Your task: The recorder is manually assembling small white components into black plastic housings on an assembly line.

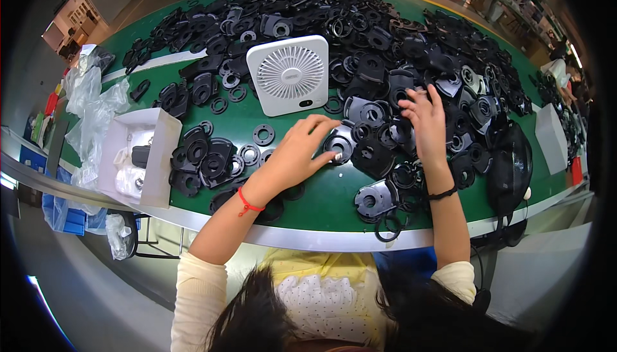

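My left hand, with a red cord at its wrist, is over the middle of the table. Its thumb and forefinger are at opposite edges of a round black part with a shiny ring face, which they appear to pinch. To the right, my right hand is raised above the heap, fingers apart and slightly bent, with nothing visible in them. A dark band circles that wrist. Black plastic housings with round openings lie between the hands. Close to the table's front edge is a silver-faced housing, beside a thin black ring.
A white square fan stands beyond my left hand. Black parts pile deep across the green table. At left are a white box and clear plastic bags; at right, a black bag and another white box.
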A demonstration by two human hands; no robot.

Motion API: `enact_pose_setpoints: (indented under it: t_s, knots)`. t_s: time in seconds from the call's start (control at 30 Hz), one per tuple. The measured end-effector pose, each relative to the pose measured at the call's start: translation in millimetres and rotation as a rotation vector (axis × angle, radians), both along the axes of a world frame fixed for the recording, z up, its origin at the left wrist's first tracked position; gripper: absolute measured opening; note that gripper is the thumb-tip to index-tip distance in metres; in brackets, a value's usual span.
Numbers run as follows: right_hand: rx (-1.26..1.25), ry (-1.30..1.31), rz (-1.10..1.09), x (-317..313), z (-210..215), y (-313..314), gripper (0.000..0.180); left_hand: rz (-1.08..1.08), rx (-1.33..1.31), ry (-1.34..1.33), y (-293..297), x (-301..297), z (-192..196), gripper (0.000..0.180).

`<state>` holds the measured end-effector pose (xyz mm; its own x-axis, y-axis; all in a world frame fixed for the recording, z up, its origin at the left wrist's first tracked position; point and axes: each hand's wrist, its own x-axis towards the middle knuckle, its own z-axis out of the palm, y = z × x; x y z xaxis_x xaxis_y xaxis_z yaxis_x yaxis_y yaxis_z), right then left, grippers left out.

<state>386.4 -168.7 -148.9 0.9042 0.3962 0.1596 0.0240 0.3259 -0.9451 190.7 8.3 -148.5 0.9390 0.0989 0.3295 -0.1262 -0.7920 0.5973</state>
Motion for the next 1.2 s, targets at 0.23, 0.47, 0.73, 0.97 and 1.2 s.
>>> enact_pose_setpoints:
  t_s: [0.23, 0.47, 0.73, 0.97, 1.2]
  knots:
    - [-0.747, -1.147, 0.166, -32, -7, 2, 0.036, -0.038, 0.107, 0.098, -4, -3, -8, 0.055]
    - [-0.739, -0.894, 0.319, -35, -3, 5, 0.021, -0.061, -0.394, 0.134, -1, 3, 0, 0.043]
    - [-0.542, -1.103, 0.377, -48, 8, 8, 0.02, -0.171, -0.906, 0.134, 0, 2, 3, 0.046]
    - [-0.554, -1.09, 0.215, -57, 9, 3, 0.027, -0.194, -1.013, 0.018, 3, 3, 5, 0.054]
    - [-0.403, -0.599, 0.351, -60, -7, 7, 0.02, -0.209, -0.761, 0.103, -7, 2, -1, 0.031]
